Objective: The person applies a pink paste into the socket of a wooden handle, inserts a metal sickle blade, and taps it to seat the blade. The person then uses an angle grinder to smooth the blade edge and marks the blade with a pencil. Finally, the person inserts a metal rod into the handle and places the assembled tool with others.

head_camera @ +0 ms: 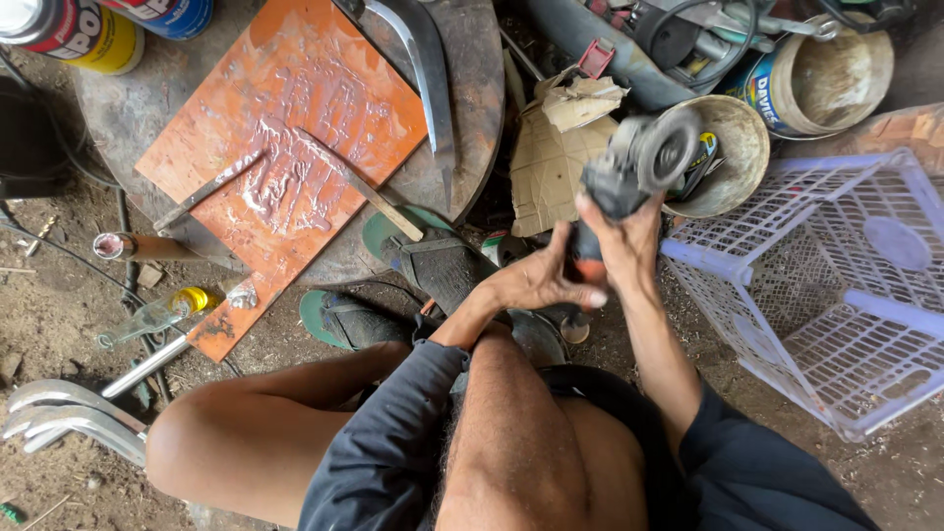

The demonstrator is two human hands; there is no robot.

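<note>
Grinder gripped by right hand, left hand cupping body (fingers wrapped); lilac crate edge just right, yellow-labelled can far left.

I see the angle grinder between the board at left and the basket at right, a curved blade lying on that board's right edge.

Lower centre of my view: my dark navy shorts, cloth bunched over both thighs. Knees and forearms are bare, without sleeves. Neither my left hand nor my right hand wears a glove.
</note>
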